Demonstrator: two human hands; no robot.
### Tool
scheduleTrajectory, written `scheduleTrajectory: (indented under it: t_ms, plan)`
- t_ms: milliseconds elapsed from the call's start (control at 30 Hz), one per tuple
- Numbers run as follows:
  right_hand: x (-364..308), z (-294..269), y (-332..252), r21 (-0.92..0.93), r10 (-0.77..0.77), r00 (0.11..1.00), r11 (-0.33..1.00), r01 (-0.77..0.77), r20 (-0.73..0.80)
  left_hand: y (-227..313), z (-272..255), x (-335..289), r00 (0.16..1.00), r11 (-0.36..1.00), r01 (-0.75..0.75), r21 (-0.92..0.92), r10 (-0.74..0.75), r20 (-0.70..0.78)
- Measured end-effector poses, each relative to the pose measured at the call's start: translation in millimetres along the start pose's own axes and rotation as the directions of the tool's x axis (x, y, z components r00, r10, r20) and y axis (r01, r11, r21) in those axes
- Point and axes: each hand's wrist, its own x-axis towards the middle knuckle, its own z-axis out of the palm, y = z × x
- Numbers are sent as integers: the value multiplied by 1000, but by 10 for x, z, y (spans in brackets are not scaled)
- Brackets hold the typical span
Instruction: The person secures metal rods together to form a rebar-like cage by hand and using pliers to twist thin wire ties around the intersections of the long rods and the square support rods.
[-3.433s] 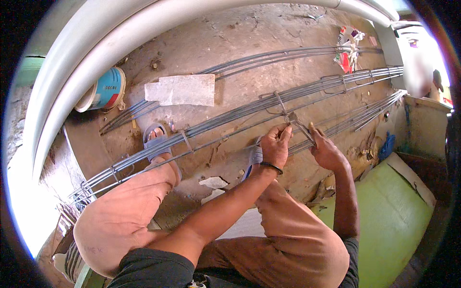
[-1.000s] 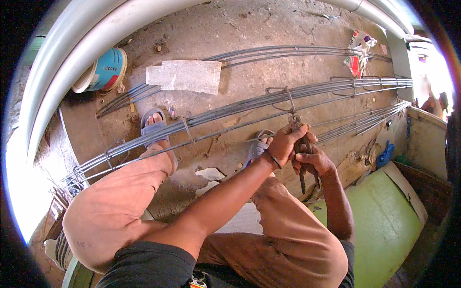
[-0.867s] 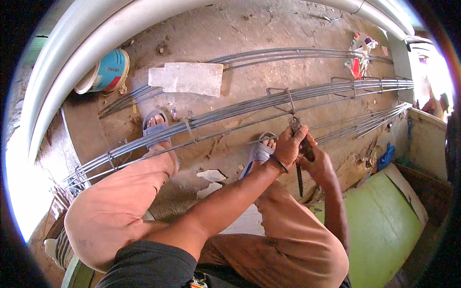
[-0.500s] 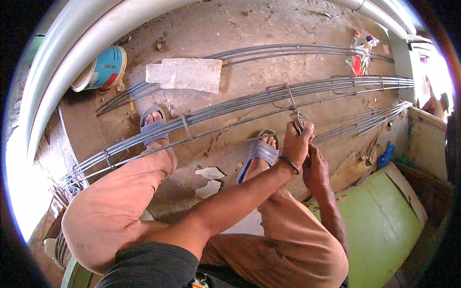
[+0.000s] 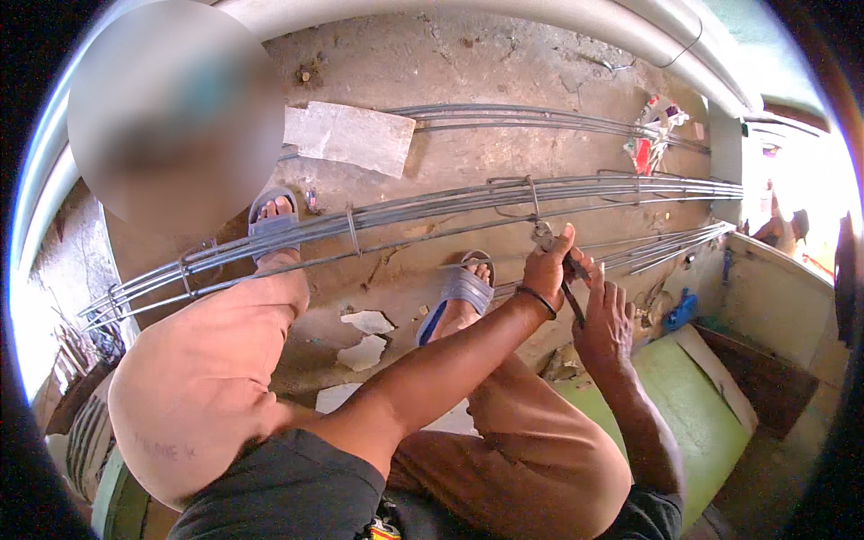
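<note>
Steel pincers (image 5: 544, 236) have their jaws up against a wire stirrup (image 5: 532, 196) on the bundle of long steel rods (image 5: 423, 209). My left hand (image 5: 546, 273) is closed around the handles, a dark band on its wrist. Just to the right, my right hand (image 5: 605, 328) has its fingers loosened and apart, and one handle's end lies close to its thumb. Whether they touch I cannot tell. Several more stirrups, such as one at the left (image 5: 352, 230), ring the rods. Any tie wire in the jaws is too small to make out.
My sandalled feet (image 5: 467, 290) are at the rods, the left one partly beneath them. Beyond lie thinner rods (image 5: 504, 110), a pale flat slab (image 5: 355, 137) and a crumpled wrapper (image 5: 643, 153). A green board (image 5: 693, 414) is at the right. A blurred patch hides the upper left.
My right hand has loosened from the pincers' handle, its fingers now opened out and slightly lower. My left hand keeps its hold. The view has shifted a little.
</note>
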Motion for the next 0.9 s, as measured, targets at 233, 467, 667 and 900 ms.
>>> scheduleTrajectory:
  t_ms: [233,467,667,900]
  plan:
    - [214,119,133,-203,-38,992,979,12,-122,199,-534,-42,988,964,-3,-267,-39,-151]
    - [397,-150,183,-199,-178,984,964,176,4,510,-384,326,923,990,16,-138,-68,-379]
    - [867,-338,518,-212,-264,956,934,287,129,330,-691,499,964,976,-136,168,169,-203]
    - [1294,-650,499,-173,-411,876,871,459,252,276,-817,577,965,960,-206,188,231,-120]
